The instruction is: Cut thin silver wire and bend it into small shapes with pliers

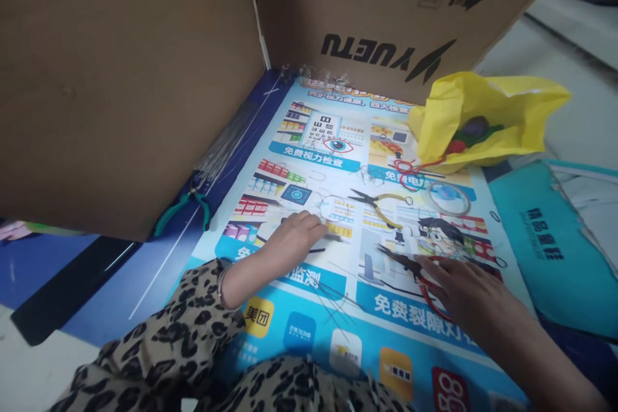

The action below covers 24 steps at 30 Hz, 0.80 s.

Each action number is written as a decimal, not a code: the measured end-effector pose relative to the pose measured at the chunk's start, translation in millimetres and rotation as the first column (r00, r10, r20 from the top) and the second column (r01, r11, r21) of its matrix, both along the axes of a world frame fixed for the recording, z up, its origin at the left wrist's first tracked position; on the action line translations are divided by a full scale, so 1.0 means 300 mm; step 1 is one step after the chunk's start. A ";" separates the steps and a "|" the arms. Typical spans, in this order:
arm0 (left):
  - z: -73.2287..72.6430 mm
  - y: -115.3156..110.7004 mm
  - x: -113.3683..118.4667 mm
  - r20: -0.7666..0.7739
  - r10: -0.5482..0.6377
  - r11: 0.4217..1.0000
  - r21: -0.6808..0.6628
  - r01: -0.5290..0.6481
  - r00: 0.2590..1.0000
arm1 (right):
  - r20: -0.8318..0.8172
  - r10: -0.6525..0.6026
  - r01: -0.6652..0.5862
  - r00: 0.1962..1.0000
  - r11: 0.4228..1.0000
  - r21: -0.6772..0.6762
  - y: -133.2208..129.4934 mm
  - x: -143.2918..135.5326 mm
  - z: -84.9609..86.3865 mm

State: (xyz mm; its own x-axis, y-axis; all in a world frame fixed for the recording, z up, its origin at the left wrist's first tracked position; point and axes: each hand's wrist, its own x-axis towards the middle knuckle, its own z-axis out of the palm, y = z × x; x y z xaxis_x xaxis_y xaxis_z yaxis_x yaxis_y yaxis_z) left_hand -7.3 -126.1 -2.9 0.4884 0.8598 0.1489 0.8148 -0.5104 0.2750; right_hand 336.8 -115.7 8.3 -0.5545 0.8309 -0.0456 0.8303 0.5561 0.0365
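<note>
My left hand (295, 236) is closed over the printed poster (309, 290), with its fingers bent down; what they hold, if anything, is too small to make out. My right hand (441, 277) is at the red-handled scissors (427, 290), which lie on the poster with their dark blades pointing left; its fingertips touch the handle. Just above lie yellow-handled pliers (381, 206), their jaws apart. A clear ring-shaped roll (449, 198) is to the right of them. Thin wires (335, 302) lie on the poster below my left hand.
Cardboard panels (120, 77) stand at the left and back. A yellow bag (487, 122) holds dark and red items, with red cord (410, 174) beside it. Green-handled pliers (186, 209) and a wire bundle (226, 141) lie left; a teal cardboard piece (550, 244) is at right.
</note>
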 end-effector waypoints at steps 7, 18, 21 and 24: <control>-0.012 0.011 -0.008 0.105 -0.009 0.999 -0.043 0.013 0.994 | 0.044 0.082 -0.082 0.996 0.997 -0.017 0.001 -0.169 0.094; -0.027 0.029 0.032 0.201 -0.098 0.992 -0.052 0.111 0.975 | -0.154 0.234 -0.251 0.960 0.963 -0.101 0.075 -0.513 0.064; -0.028 0.029 0.031 0.222 -0.101 0.992 -0.055 0.116 0.970 | -0.136 0.232 -0.247 0.963 0.963 -0.108 0.075 -0.515 0.039; -0.013 0.025 0.020 0.249 -0.094 0.991 -0.065 0.114 0.964 | -0.110 0.242 -0.253 0.964 0.962 -0.103 0.073 -0.511 0.021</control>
